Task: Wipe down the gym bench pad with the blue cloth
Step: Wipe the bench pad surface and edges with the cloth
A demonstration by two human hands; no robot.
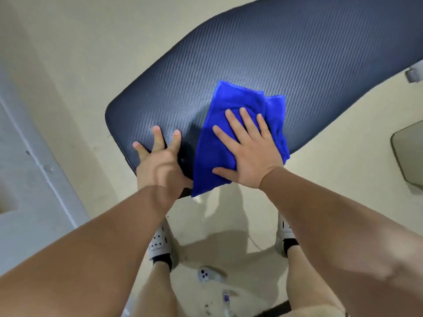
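The dark ribbed gym bench pad (263, 65) runs from the middle of the view up to the far right. A blue cloth (231, 104) lies crumpled on its near end and hangs a little over the near edge. My right hand (249, 152) presses flat on the cloth, fingers spread. My left hand (160, 161) rests on the pad's near left corner beside the cloth, fingers apart and holding nothing; its thumb side touches the cloth's edge.
Pale floor surrounds the bench. My legs and white shoes (159, 243) stand under the near end. A grey bench foot (206, 274) and frame parts lie between my feet. A grey panel (34, 179) runs along the left; a dark-rimmed object (409, 152) sits at right.
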